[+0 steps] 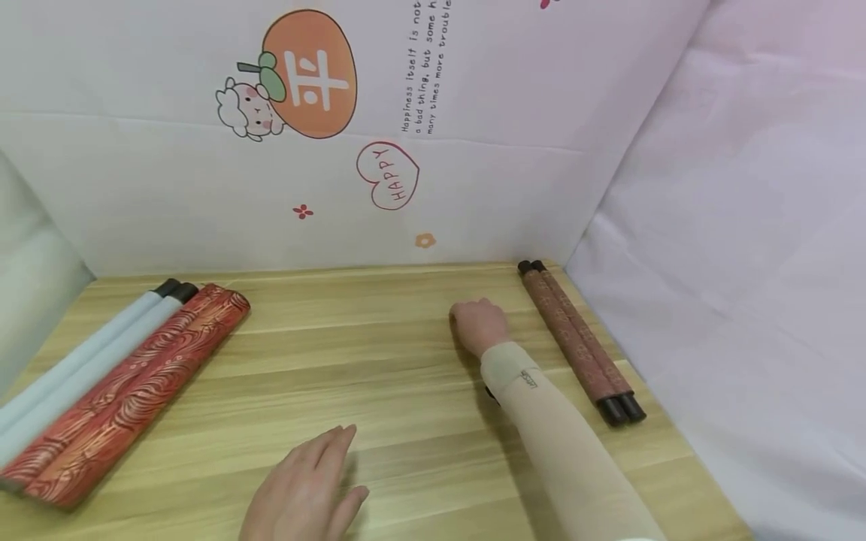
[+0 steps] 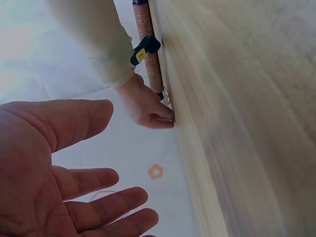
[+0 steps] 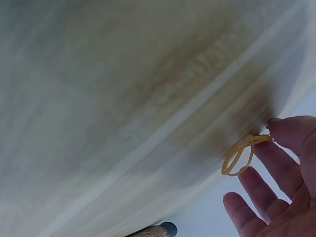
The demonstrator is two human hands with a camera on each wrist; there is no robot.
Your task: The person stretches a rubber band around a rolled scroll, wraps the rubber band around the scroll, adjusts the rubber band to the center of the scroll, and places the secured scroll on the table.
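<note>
A wood-grain table [image 1: 379, 338] bears red rolls [image 1: 135, 394] and pale-blue rolls [image 1: 91, 364] at left, brown rolls [image 1: 575, 332] at right. Between them, the left hand [image 1: 304, 485] is empty, fingers relaxed; the right hand [image 1: 482, 327], farther forward, pinches a looped yellow band [image 3: 245, 141].

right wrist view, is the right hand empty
No, the right hand pinches a looped yellow band between its thumb and index finger.

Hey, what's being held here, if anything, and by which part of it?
The right hand pinches a yellow looped band at one end, its loops free; the left hand holds nothing.
</note>
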